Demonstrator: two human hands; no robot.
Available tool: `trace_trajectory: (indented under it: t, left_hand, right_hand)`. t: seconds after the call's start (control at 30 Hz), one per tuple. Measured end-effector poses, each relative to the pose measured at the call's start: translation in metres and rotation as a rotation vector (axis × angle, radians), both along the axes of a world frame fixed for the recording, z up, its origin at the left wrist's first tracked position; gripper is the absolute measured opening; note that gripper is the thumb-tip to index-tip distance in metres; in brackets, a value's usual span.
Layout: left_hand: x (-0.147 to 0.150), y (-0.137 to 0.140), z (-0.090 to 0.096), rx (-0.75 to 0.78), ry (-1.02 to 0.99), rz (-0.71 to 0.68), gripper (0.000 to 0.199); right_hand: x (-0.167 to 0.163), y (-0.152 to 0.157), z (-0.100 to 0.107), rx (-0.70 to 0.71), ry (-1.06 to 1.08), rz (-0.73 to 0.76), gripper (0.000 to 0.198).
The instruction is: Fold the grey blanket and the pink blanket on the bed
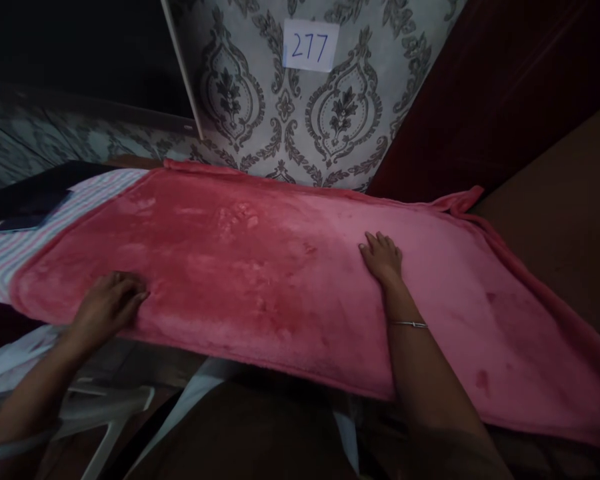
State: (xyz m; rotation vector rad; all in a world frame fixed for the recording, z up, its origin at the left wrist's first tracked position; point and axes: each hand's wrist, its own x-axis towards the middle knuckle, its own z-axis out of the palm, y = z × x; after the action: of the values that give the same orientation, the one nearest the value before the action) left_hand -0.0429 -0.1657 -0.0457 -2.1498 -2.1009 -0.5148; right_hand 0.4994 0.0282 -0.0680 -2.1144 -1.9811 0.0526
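A plush red-pink blanket [260,267] lies spread over a long surface, with a folded upper layer on the left and a paler layer on the right. My left hand [111,300] is at the blanket's near left part, its fingers curled together against the cloth. On the blanket right of centre, my right hand [383,257] presses flat with fingers apart, close to where the upper layer ends. A thin bracelet circles the right wrist. Low folds run along the far edge, and the cloth bunches at the far right corner.
A striped cloth [95,190] shows under the blanket's left end, with a dark flat object [35,212] on it. Behind are a dark screen [80,60], patterned wallpaper and a paper marked 277 [311,45]. A pale plastic chair [105,417] stands at the lower left.
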Motion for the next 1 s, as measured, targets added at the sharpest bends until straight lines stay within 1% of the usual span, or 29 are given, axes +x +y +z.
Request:
trace_trajectory:
  t: [0.07,0.13,0.2,0.23,0.3,0.37,0.4,0.47,0.53,0.6,0.67,0.73,0.8,0.87,1.0]
  left_hand:
    - [-0.010,0.000,0.002,-0.012,0.017,0.027,0.041]
    - [-0.019,0.002,0.008,-0.053,-0.010,0.055,0.043]
    - [-0.021,0.005,0.014,-0.090,-0.036,0.093,0.048]
    - [-0.018,0.008,0.017,-0.086,-0.033,0.110,0.051]
    - [-0.003,0.017,0.019,-0.031,0.003,0.099,0.060]
    - [0.019,0.029,0.017,0.023,0.053,0.013,0.070]
    - [0.030,0.035,0.014,0.024,0.078,-0.043,0.075]
    - [0.047,0.047,0.008,-0.040,0.127,-0.124,0.077]
    - [0.053,0.054,0.002,-0.137,0.152,-0.144,0.073]
    - [0.052,0.056,-0.003,-0.200,0.156,-0.105,0.071]
    - [0.050,0.056,-0.004,-0.223,0.166,-0.042,0.070]
    - [0.053,0.058,-0.001,-0.237,0.174,0.018,0.068]
    - [0.063,0.065,0.004,-0.241,0.162,0.045,0.068]
    - [0.082,0.076,0.009,-0.256,0.132,0.001,0.069]
    - [0.129,0.098,0.008,-0.322,0.086,-0.240,0.070]
  right_hand:
    - [-0.001,-0.001,0.002,-0.015,-0.011,-0.009,0.057]
    - [-0.003,-0.002,0.004,-0.033,-0.027,-0.016,0.057]
    - [-0.005,-0.002,0.005,-0.046,-0.047,-0.018,0.056]
    - [-0.006,-0.003,0.006,-0.048,-0.057,-0.018,0.056]
    - [-0.007,-0.003,0.006,-0.051,-0.072,-0.019,0.056]
    - [-0.008,-0.004,0.006,-0.050,-0.081,-0.021,0.056]
    - [-0.008,-0.004,0.005,-0.049,-0.085,-0.022,0.056]
    - [-0.008,-0.004,0.005,-0.051,-0.094,-0.023,0.056]
    - [-0.008,-0.004,0.004,-0.052,-0.105,-0.022,0.056]
    - [-0.008,-0.003,0.003,-0.055,-0.114,-0.021,0.056]
    - [-0.008,-0.002,0.003,-0.060,-0.119,-0.019,0.056]
    - [-0.008,-0.002,0.003,-0.062,-0.116,-0.018,0.056]
    - [-0.009,-0.002,0.004,-0.056,-0.108,-0.017,0.056]
    - [-0.008,-0.003,0.004,-0.052,-0.100,-0.014,0.056]
    - [-0.008,-0.003,0.003,-0.049,-0.097,-0.010,0.056]
